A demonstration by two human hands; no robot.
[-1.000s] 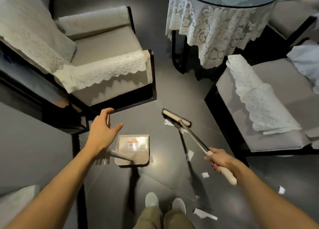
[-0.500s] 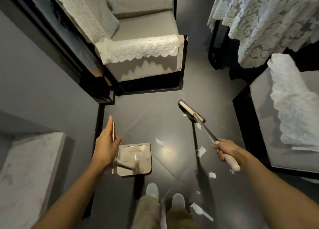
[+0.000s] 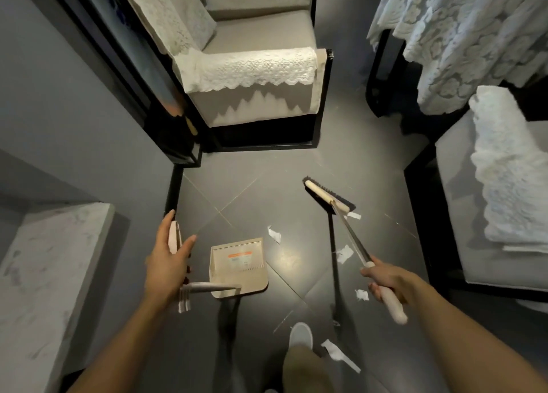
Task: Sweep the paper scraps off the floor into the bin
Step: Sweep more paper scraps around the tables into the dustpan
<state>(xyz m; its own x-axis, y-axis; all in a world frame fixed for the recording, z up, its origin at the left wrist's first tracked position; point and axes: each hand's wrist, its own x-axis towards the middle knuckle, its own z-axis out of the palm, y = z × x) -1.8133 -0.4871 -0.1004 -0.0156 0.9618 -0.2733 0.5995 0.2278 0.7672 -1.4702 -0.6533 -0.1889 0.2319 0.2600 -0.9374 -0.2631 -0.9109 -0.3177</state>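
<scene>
— How many paper scraps (image 3: 274,234) do you count?

— Five, all on the dark floor (image 3: 267,185). One touches the right end of the brush head. One lies just above the dustpan's upper right corner, and one just left of the shaft. One is beside the right hand, and a long one is at the bottom of the frame, right of the shoe (image 3: 301,335).

— And tools?

— One broom (image 3: 329,195) and one dustpan (image 3: 237,269). The dustpan sits low in the centre of the frame. The broom head is right of centre, with its shaft slanting down to the right hand.

— The grips?

— The right hand (image 3: 388,281) is wrapped round the broom's pale handle, and the handle's end sticks out below the fist. The left hand (image 3: 167,262) has its fingers straight and its thumb spread — the top of the dustpan's handle rests in the fork between them.

— Furniture?

— Two armchairs (image 3: 258,37) with lace covers, at top centre and at the right edge. There is one lace-draped table (image 3: 459,37) at upper right and one pale slab (image 3: 53,274) at lower left.

— Against half a second ago?

— The same tools are in the same hands. Two shoes showed then — now only one does. The slab reaches a little higher in the frame.
</scene>
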